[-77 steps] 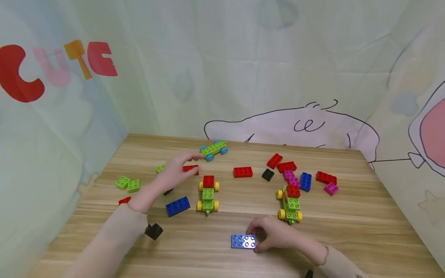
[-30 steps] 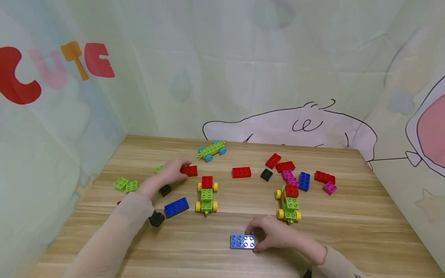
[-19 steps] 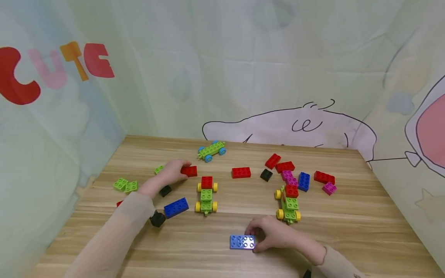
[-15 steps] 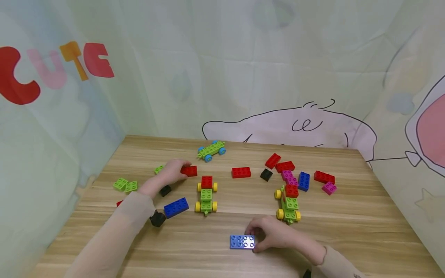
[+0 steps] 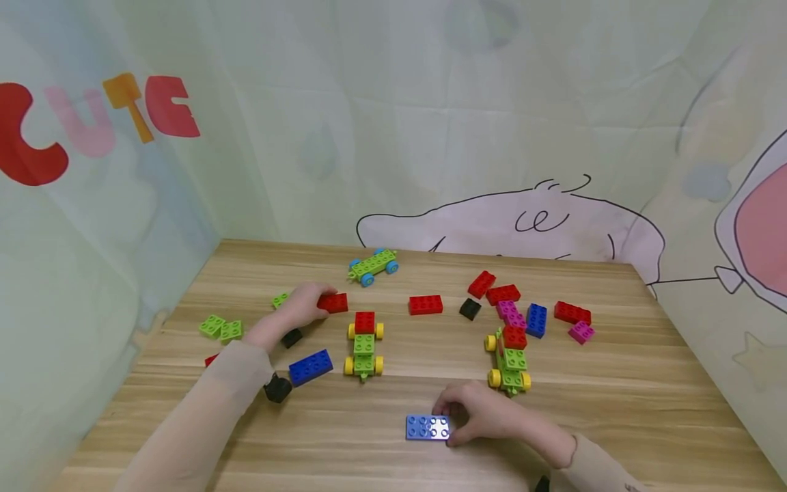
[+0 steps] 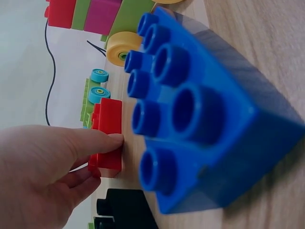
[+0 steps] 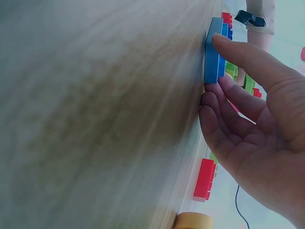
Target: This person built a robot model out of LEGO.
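Note:
My left hand pinches the left end of a red toy brick lying on the table. In the left wrist view, the thumb lies along the near side of that red brick, with the other fingers behind it. At the front of the table, my right hand holds a flat blue brick by its right end, between thumb and fingers. The right wrist view has the thumb on one edge of this blue brick and fingertips close to the tabletop. A thicker blue brick looms near the left wrist.
Between the hands stands a yellow-wheeled toy car; a similar car is behind the right hand. A blue-wheeled green base sits at the back. Red, pink, blue and black bricks lie right, green bricks left.
Over the last few seconds my left hand has come down onto the red brick, its fingers closing on the left end. My right hand and the flat blue brick have stayed put.

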Available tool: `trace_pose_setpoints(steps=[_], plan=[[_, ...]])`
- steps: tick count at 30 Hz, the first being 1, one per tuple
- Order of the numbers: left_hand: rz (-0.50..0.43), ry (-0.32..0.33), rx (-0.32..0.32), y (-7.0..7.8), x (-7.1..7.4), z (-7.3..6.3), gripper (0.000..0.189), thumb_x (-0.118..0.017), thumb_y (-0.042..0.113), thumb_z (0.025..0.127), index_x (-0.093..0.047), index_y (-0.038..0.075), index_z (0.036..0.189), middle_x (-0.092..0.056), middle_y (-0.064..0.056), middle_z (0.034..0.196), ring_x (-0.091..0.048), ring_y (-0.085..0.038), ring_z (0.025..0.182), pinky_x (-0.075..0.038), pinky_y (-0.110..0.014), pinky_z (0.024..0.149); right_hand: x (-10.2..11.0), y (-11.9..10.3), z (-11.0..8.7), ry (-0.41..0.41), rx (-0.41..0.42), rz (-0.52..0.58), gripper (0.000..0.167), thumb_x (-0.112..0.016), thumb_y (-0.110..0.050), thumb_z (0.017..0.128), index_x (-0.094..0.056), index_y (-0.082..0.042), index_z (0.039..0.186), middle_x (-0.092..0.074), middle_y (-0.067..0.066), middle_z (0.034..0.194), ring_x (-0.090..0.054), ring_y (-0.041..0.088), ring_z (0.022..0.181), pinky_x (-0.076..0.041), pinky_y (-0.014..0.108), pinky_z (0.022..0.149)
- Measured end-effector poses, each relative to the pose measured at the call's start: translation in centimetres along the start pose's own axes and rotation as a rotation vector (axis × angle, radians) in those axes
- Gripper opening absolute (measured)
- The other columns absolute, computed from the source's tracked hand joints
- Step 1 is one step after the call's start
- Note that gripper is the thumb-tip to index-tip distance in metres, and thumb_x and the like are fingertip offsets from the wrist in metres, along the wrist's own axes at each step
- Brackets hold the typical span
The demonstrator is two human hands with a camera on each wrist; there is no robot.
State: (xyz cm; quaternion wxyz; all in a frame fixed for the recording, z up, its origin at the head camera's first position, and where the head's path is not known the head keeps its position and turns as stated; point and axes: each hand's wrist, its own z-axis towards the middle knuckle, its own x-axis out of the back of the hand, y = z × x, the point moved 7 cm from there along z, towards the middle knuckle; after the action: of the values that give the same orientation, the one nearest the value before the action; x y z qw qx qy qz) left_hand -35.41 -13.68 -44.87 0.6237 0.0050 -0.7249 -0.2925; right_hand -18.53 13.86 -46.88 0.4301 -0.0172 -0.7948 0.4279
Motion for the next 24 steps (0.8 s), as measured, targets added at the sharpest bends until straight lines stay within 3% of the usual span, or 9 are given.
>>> trace_pose_setpoints(steps=[6, 12, 24], plan=[[-0.008, 0.01, -0.005, -0.1, 0.0, 0.0, 0.045, -0.07, 0.003, 0.086, -0.057, -0.008, 0.128, -0.06, -0.027, 0.128, -0.055, -0.042, 0.12, -0.045, -0.053, 0.102, 0.0, -0.1, 0.0, 0.0, 0.0, 0.002, 0.032, -0.083, -0.019, 0.076, -0.071, -0.018, 0.106, -0.065, -0.016, 0.097, -0.054, -0.002, 0.085, -0.049, 0.019, 0.079], [-0.03, 0.031, 0.028, -0.4, 0.0, -0.2, 0.046, -0.07, 0.005, 0.087, -0.056, -0.008, 0.129, -0.06, -0.027, 0.128, -0.057, -0.039, 0.116, -0.047, -0.052, 0.099, 0.0, -0.1, 0.0, -0.003, -0.002, 0.005, 0.032, -0.083, -0.019, 0.076, -0.071, -0.018, 0.106, -0.065, -0.016, 0.097, -0.054, -0.002, 0.085, -0.048, 0.019, 0.078], [-0.097, 0.11, 0.063, 0.4, 1.6, -0.6, 0.049, -0.068, 0.008, 0.09, -0.053, -0.005, 0.134, -0.057, -0.026, 0.133, -0.055, -0.04, 0.119, -0.046, -0.053, 0.1, 0.0, -0.2, 0.0, -0.006, 0.001, 0.0, 0.033, -0.084, -0.019, 0.075, -0.071, -0.018, 0.106, -0.065, -0.015, 0.097, -0.054, -0.002, 0.085, -0.049, 0.019, 0.078]])
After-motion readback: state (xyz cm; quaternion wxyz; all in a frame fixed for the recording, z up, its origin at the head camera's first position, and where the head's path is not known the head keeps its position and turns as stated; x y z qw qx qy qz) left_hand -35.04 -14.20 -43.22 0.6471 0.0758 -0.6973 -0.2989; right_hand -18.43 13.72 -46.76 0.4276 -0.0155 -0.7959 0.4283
